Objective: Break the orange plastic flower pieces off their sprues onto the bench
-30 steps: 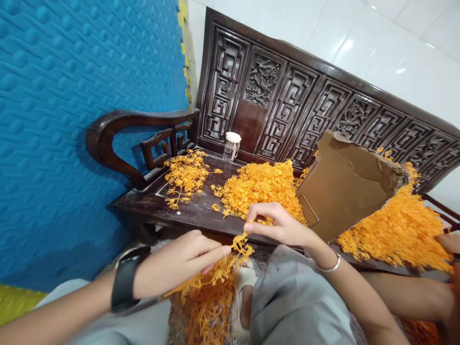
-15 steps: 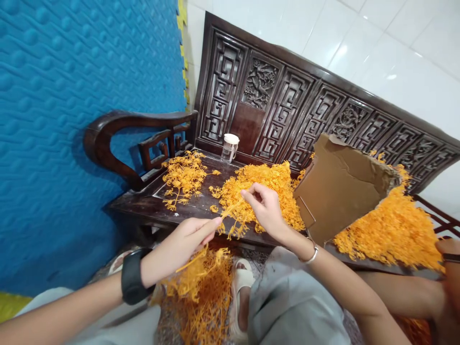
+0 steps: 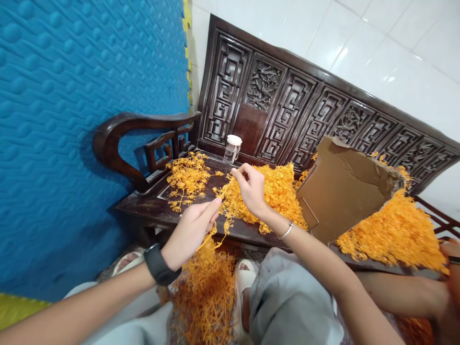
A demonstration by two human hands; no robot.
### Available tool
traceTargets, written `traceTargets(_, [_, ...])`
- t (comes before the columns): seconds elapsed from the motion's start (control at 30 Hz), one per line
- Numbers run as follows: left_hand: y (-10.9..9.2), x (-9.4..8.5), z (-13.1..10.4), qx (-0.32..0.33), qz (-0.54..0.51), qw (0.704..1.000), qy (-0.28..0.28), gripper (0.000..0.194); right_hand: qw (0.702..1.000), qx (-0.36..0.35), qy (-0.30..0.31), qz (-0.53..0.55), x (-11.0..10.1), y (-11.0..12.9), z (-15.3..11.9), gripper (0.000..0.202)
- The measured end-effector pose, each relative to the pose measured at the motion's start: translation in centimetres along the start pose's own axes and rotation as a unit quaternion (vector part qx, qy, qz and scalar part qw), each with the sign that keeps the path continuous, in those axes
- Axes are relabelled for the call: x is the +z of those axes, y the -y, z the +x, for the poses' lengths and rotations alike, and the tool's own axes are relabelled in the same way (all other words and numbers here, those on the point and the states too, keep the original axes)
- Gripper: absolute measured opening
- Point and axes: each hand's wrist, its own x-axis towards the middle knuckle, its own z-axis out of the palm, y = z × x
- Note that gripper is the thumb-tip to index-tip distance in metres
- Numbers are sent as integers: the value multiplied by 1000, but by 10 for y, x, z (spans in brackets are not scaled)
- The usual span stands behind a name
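Observation:
My left hand [image 3: 199, 220] is closed round an orange plastic flower stem [image 3: 223, 192], its thumb pressed along the top and strands hanging below the palm. Just above and to the right, my right hand [image 3: 250, 188] pinches the upper end of this stem; the fingertips partly hide it. Behind my right hand a big pile of orange plastic sprigs [image 3: 282, 191] lies on the dark wooden bench [image 3: 172, 218]. A smaller bunch of branched sprigs [image 3: 190, 175] rests further left on the seat.
A clear bottle with a white lid [image 3: 233, 149] stands by the carved backrest. To the right, a cardboard sheet [image 3: 348, 187] leans between two piles. Orange strands [image 3: 206, 297] heap on the floor between my feet. Another person's arm [image 3: 406, 287] shows at right.
Both hands have moved up, the right one also to the left, still around the orange stem. The view has shifted slightly; the piles look the same.

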Motion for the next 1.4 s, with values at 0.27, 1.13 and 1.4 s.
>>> traceTargets(0.27, [6,25,25,-34,-110,992,-50,39,997,28,-36,-58,16,-22,19,31])
traceTargets(1.13, [21,44,47,-49,-207,968,-134,35,957,275,-87,23,63,-32,40,25])
traceTargets(1.4, [25,71,20,-31,-173,982,-74,40,957,250,-144,-9,45,-51,69,27])
